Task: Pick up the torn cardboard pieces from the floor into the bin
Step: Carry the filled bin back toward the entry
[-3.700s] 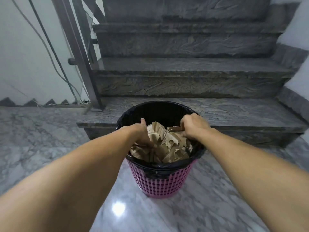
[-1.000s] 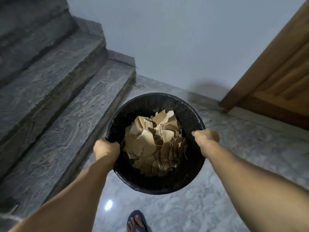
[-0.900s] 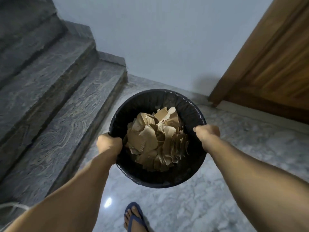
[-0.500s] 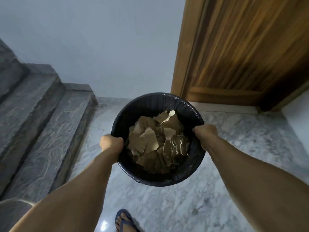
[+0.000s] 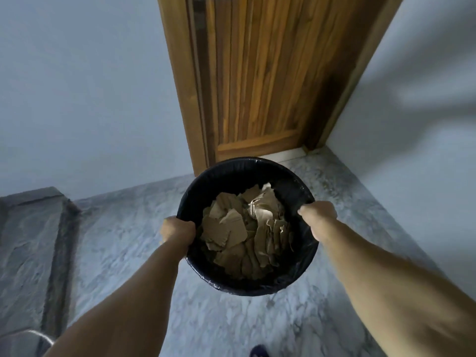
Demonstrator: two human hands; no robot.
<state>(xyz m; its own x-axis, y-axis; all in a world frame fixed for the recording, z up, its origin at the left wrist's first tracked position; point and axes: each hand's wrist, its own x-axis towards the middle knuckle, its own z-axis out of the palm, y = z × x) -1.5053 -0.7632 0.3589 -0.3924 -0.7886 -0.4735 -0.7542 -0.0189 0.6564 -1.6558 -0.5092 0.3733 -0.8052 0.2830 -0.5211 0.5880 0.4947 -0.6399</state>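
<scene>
Left hand [image 5: 177, 229] and right hand [image 5: 318, 215] grip opposite rims of the black-lined round bin [image 5: 239, 171], torn brown cardboard pieces [image 5: 244, 233] piled between them, visible marble floor [image 5: 128, 220] shows none left.

Home hallway: wooden door [image 5: 260, 73], marble floor [image 5: 128, 228] (stone step [image 5: 25, 240]).

Bin [image 5: 247, 173] outer wall hidden below rim. Fingers of left hand [image 5: 177, 229] and right hand [image 5: 318, 213] tucked out of sight. Footwear [image 5: 258, 351] below right hand cut by edge; whole frame motion-blurred.
</scene>
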